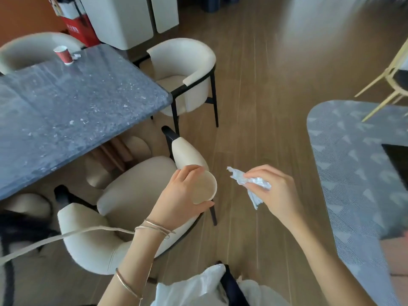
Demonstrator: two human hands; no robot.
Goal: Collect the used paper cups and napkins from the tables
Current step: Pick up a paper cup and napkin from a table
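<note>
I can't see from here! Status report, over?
Left hand grips paper cup. Right hand pinches crumpled napkin. Red cup, napkin scrap on far table corner. Chair at near edge.

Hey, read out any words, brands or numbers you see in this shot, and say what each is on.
Nothing here can be read.
Red box by the orange wall: white label, too blurred.
White card above it: dark marks, too blurred.
Red paper cup on the dark speckled table: no print shows.
Beige paper cup in the left hand, crumpled white napkin in the right hand: no print shows.
</note>
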